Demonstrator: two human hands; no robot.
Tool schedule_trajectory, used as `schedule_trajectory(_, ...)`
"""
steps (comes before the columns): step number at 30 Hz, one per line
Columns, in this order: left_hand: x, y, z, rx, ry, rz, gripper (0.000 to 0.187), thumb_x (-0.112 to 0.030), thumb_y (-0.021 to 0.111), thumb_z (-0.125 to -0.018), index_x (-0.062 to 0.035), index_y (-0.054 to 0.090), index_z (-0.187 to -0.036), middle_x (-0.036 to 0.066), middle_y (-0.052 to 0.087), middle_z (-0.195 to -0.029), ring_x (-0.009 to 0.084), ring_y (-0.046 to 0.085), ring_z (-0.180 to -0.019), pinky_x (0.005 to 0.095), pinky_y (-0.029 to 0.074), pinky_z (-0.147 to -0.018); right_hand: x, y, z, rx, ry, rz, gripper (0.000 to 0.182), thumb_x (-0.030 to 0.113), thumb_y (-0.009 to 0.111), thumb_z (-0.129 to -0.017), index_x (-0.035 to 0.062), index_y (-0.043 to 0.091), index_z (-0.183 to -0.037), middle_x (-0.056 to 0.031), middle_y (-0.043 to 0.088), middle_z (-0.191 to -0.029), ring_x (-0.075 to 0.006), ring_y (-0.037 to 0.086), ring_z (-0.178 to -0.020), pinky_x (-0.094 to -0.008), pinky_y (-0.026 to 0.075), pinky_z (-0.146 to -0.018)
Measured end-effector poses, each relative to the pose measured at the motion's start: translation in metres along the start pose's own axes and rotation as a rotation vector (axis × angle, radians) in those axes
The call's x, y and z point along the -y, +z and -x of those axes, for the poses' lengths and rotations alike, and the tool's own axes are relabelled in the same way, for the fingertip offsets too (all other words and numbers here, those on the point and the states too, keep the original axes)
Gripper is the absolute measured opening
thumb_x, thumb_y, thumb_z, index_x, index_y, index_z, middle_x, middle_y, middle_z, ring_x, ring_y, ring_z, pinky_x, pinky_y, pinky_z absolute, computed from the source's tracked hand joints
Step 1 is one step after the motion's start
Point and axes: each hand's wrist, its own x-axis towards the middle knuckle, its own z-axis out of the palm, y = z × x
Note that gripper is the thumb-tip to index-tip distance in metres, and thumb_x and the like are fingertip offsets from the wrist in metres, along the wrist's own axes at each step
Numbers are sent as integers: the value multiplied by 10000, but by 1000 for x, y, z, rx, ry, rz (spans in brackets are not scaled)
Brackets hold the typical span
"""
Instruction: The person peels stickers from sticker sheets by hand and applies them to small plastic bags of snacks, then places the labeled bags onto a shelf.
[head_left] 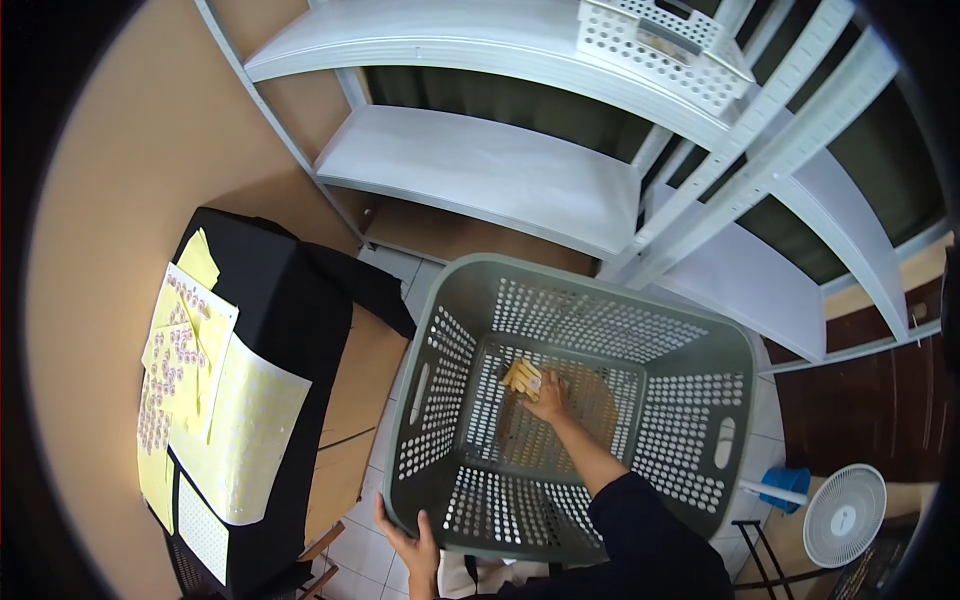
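A large grey-green plastic basket (590, 270) with perforated sides stands on the tiled floor. Down inside it, my right hand (547, 398) is closed on a small yellow bundle with a white label (521, 378), near the middle of the basket's bottom. My left hand (415, 548) is at the basket's near left corner, thumb and fingers apart, beside the rim. Whether its fingers touch the rim is hard to tell.
White metal shelves (480, 165) stand beyond the basket, with a white perforated basket (660, 50) on top. Left, a black-covered table (260, 290) bears yellow sheets (240, 430). A fan (845, 515) and blue bin (782, 488) are at the right.
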Motion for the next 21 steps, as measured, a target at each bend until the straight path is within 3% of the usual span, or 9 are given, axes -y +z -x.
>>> schedule_trajectory(8,-5,7,-3,-61,-21,32,653,48,516,-709,12,212,-1286,167,286,-1272,243,293,-1185,331,198,-1002,1,32,2,158,-30,242,819,210,706,-612,48,249,-1271,-150,302,-1283,-327,347,-1157,-418,356,-936)
schedule_trajectory(10,-10,4,-5,-31,-133,77,792,-281,646,-745,32,174,-1298,243,236,-1321,419,213,-1212,472,194,-1000,1,11,20,140,-41,158,765,203,694,-626,56,284,-1255,-148,368,-1224,-306,400,-1114,-391,382,-905)
schedule_trajectory(11,-6,3,-5,-23,-121,83,792,-281,646,-745,32,174,-1298,243,236,-1321,419,213,-1212,472,194,-1000,-1,4,33,143,-47,74,712,195,681,-640,65,318,-1238,-145,434,-1165,-285,452,-1072,-364,408,-873)
schedule_trajectory(12,1,3,-6,-16,-54,79,705,-116,582,-723,21,190,-1293,212,256,-1298,344,246,-1204,412,187,-1005,-12,15,36,131,-39,71,712,195,681,-640,65,318,-1238,-145,434,-1165,-285,452,-1072,-364,408,-873)
schedule_trajectory(13,6,3,-7,-9,13,77,665,48,517,-702,9,207,-1288,181,276,-1275,269,279,-1196,352,179,-1011,-22,24,36,148,72,-283,643,185,668,-655,60,363,-1207,-128,486,-1099,-273,496,-1002,-354,422,-836)
schedule_trajectory(14,5,1,-7,2,23,88,665,48,517,-702,9,207,-1288,181,276,-1275,269,279,-1196,352,179,-1011,-24,16,39,159,177,-637,576,175,655,-669,55,408,-1176,-112,539,-1033,-260,540,-932,-344,436,-799)
schedule_trajectory(15,3,-2,-8,-19,115,-99,668,34,531,-700,11,208,-1285,191,267,-1278,292,264,-1203,374,173,-1010,-25,8,46,139,182,-639,576,175,655,-669,55,408,-1176,-112,539,-1033,-260,540,-932,-344,436,-799)
schedule_trajectory(17,-4,-4,-6,-34,228,-269,672,20,544,-699,14,210,-1281,201,258,-1281,315,248,-1209,396,166,-1008,-29,-9,61,122,275,-1318,422,173,638,-698,-2,483,-1050,-96,577,-934,-201,574,-838,-295,454,-730)
schedule_trajectory(21,-34,-2,-5,-6,352,-459,658,-73,597,-692,33,255,-1245,224,252,-1279,357,243,-1184,446,157,-975,3,-70,104,140,231,-1572,395,158,658,-692,-9,493,-1010,-83,569,-939,-178,566,-843,-269,454,-736)
